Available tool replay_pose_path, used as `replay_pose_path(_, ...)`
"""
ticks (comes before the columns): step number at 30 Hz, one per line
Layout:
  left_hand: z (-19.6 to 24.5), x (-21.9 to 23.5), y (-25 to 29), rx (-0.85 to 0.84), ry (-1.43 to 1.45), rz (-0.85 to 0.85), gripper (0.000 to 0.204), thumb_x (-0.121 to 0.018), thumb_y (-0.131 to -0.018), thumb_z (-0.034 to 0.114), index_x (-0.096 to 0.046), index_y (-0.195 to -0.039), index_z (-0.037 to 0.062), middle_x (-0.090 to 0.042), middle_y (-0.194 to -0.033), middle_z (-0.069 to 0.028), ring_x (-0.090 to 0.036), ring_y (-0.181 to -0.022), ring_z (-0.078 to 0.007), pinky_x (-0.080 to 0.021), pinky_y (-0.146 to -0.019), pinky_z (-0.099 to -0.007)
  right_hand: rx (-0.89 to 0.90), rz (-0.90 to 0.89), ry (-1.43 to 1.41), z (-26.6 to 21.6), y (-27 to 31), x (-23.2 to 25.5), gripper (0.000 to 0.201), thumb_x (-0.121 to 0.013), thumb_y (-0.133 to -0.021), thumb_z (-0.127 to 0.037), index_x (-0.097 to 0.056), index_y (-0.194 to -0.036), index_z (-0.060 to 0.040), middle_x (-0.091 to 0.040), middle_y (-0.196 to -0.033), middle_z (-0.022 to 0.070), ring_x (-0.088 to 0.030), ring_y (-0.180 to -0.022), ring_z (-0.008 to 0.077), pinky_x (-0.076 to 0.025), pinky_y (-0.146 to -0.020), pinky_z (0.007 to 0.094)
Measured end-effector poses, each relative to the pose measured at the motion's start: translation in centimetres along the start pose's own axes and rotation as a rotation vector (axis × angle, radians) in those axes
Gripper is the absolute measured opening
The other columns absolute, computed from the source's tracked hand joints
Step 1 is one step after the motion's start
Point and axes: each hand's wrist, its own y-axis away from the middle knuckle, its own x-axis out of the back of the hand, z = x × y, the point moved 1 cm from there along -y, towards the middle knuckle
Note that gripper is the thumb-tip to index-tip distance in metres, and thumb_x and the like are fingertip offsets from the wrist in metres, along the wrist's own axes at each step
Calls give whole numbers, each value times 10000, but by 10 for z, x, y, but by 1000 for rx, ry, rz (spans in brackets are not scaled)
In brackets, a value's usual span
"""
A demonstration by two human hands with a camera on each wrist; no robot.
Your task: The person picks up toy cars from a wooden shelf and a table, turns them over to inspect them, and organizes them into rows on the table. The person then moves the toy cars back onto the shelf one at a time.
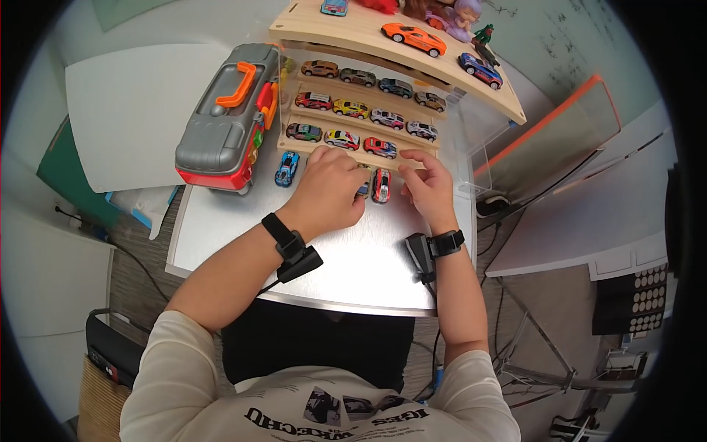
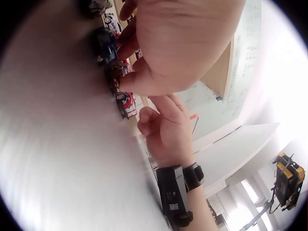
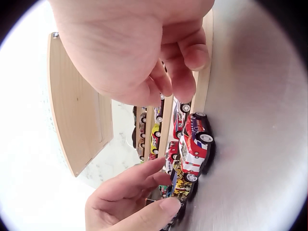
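Observation:
My left hand [image 1: 328, 193] reaches down at the front of the toy car rack. In the right wrist view, its thumb and index finger [image 3: 156, 166] pinch a yellow-and-black toy car [image 3: 183, 186] standing on the metal tabletop. Right beside that car is a red-and-white toy car [image 1: 381, 186], its wheels on the table. My right hand [image 1: 429, 193] hovers to the right of this pair with loosely bent fingers, holding nothing. A blue toy car [image 1: 287, 169] stands left of my left hand, which hides part of the row between.
Several toy cars fill the tiers of the wooden rack [image 1: 287, 127]. Its top shelf [image 1: 339, 33] bears an orange car [image 1: 414, 39], a dark blue car [image 1: 480, 71] and figurines. A grey-and-red toolbox [image 1: 228, 110] stands at the left. The silver tabletop [image 1: 353, 258] lies before me.

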Motion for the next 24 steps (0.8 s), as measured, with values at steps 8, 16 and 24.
replay_pose_path(8,0,12,0,39,-44,-85,590,-762,-693,125,-699,-1274,43,-698,-1079,-130,-624,-1138,-323,-409,-1069,-462,200,-198,-38,20,-13,-6,284,-629,-958,9,-690,-1234,27,-556,-1553,114,-684,-682,93,-542,-606,227)
replay_pose_path(16,-7,9,-1,62,-20,-125,624,-726,-715,8,-648,-1334,30,-700,-1152,-155,-635,-1166,-342,-377,-1154,-502,216,-199,39,13,-14,-10,264,-602,-969,1,-699,-1212,33,-566,-1538,111,-669,-659,94,-525,-571,229)
replay_pose_path(24,-9,9,-2,84,-17,-151,609,-725,-715,18,-658,-1320,50,-701,-1150,-148,-633,-1167,-342,-382,-1150,-487,292,-48,228,22,-19,-4,231,-621,-967,-18,-739,-1164,-2,-634,-1409,118,-694,-801,103,-554,-682,254)
